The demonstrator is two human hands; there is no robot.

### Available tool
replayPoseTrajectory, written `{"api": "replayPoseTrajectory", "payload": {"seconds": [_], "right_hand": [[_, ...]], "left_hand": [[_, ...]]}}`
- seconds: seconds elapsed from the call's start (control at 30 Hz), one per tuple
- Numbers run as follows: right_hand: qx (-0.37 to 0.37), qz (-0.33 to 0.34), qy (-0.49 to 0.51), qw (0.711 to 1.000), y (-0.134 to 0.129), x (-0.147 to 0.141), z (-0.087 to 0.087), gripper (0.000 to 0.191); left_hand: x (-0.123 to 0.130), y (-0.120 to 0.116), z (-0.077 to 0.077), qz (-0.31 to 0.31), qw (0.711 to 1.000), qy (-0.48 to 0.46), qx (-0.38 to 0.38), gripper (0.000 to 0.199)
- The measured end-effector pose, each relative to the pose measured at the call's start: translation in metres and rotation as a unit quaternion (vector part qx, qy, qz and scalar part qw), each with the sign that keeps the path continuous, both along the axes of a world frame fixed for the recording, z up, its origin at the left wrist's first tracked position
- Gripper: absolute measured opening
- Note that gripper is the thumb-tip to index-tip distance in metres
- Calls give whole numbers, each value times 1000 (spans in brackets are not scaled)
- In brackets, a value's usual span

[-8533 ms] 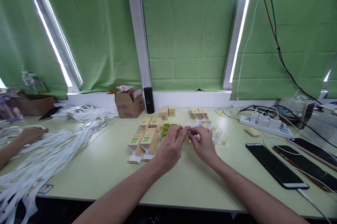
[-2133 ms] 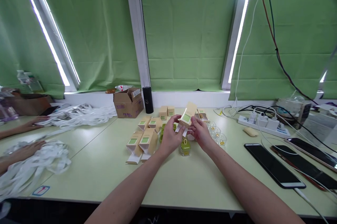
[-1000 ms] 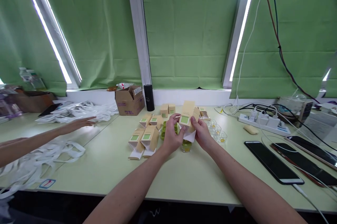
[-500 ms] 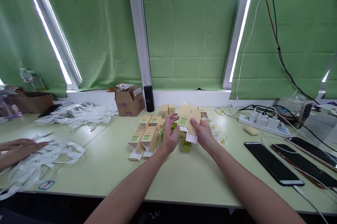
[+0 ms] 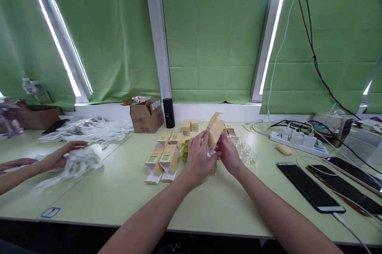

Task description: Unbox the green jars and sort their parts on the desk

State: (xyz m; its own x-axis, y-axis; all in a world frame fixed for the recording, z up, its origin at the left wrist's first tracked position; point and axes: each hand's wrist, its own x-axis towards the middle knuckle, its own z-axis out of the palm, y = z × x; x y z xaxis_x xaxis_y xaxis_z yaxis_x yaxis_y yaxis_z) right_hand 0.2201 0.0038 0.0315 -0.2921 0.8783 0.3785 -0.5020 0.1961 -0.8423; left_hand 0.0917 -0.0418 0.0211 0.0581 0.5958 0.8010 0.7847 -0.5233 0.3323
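Note:
A tan cardboard box (image 5: 215, 131), unfolded into a tube with its top flaps raised, is held tilted above the table between both hands. My left hand (image 5: 197, 155) closes round its left side, while my right hand (image 5: 230, 154) grips its lower right edge. Partly hidden behind my left hand are green containers (image 5: 185, 151). See-through small cups (image 5: 245, 151) with yellowish bottoms stand just right of my right hand. To the left, several tan boxes with green labels (image 5: 169, 158) stand in rows, the front ones with white flaps hanging open.
Two closed tan boxes (image 5: 190, 127) stand farther back. Beyond are a brown carton (image 5: 147, 117) and a black cylinder (image 5: 168, 113). Phones (image 5: 310, 186), cables and a power strip (image 5: 299, 142) lie at right. At left, a co-worker's hands (image 5: 64, 154) handle white straps (image 5: 82, 162).
The flattened box has been opened into a tube and turned upright. My left hand has moved right and closed on it. The co-worker's hand has lifted white straps toward the right.

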Motion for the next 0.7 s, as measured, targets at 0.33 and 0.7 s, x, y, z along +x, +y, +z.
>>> {"api": "replayPoseTrajectory", "payload": {"seconds": [0.33,0.7], "right_hand": [[121,-176,-43,976,-3,4,-4,36],[367,-346,-204,839,-11,4,-7,13]], "left_hand": [[-14,26,7,-162,791,-576,-127,27],[-17,34,6,-201,681,-689,-145,25]]}}
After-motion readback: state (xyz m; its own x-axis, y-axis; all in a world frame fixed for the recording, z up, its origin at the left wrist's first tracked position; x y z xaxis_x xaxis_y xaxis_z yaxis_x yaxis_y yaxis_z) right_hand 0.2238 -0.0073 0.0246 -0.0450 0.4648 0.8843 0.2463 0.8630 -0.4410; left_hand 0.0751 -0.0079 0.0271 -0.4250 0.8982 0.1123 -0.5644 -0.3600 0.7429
